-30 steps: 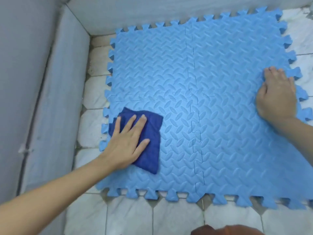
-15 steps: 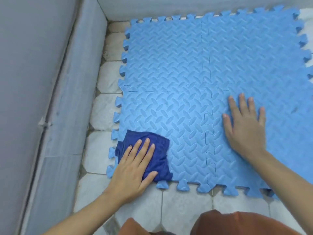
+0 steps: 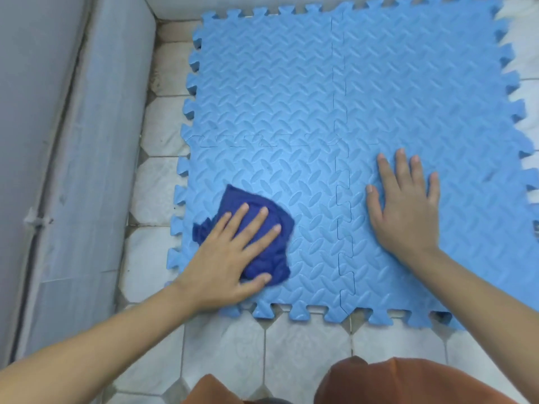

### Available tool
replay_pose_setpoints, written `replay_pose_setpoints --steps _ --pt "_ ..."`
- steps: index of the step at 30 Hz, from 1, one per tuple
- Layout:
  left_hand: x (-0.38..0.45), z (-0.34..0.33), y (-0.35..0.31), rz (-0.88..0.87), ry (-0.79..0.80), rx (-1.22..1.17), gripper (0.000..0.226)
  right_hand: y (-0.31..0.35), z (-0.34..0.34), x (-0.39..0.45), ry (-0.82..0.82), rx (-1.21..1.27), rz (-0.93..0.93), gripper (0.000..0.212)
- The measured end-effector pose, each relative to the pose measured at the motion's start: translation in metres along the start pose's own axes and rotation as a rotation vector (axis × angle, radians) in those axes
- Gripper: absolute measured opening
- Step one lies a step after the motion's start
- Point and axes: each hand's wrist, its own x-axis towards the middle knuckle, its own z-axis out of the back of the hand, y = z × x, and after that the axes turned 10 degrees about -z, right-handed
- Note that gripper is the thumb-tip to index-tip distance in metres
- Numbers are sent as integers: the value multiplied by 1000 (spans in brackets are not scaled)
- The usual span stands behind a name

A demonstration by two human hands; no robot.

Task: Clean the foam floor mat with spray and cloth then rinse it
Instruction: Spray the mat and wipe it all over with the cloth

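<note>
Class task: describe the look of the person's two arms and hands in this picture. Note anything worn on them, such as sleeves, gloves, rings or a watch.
Both forearms are bare to the edge of the picture, with no sleeves in sight. The left hand and the right hand wear no gloves, and no rings, watch or bracelets show on fingers or wrists. The fingernails look short and unpainted. Brown-orange clothing shows at the bottom edge.
</note>
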Motion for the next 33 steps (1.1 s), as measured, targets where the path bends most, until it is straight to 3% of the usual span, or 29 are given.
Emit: replay_pose_setpoints --steps 2,4,9,13,16,20,22,24,28,33 --pt "-16 -10 -33 -155 51 40 74 -1 0 -1 2 -7 5 59" --pt "-6 -11 -36 -176 47 67 70 -2 -1 0 10 -24 2 57" --pt "91 7 -23 -105 -48 -2 70 -2 6 4 125 -60 32 59" --pt "206 37 -7 -23 -84 -42 75 -31 33 16 338 139 105 59" --pt "250 46 -14 22 -82 -70 79 -87 48 8 175 200 -77 54" --pt "204 26 -83 -369 -71 12 76 -170 51 -35 84 159 -429 54" --pt "176 12 -119 -576 -49 40 70 -182 43 -57 94 198 -482 57" --pt "169 1 -142 -646 -23 41 66 -180 33 -72 69 197 -507 57" --pt "233 8 -158 -589 -68 -22 63 -178 25 -71 -17 135 -503 56" --pt "384 48 -142 -216 -183 -77 57 -180 22 -63 -73 171 -504 58"
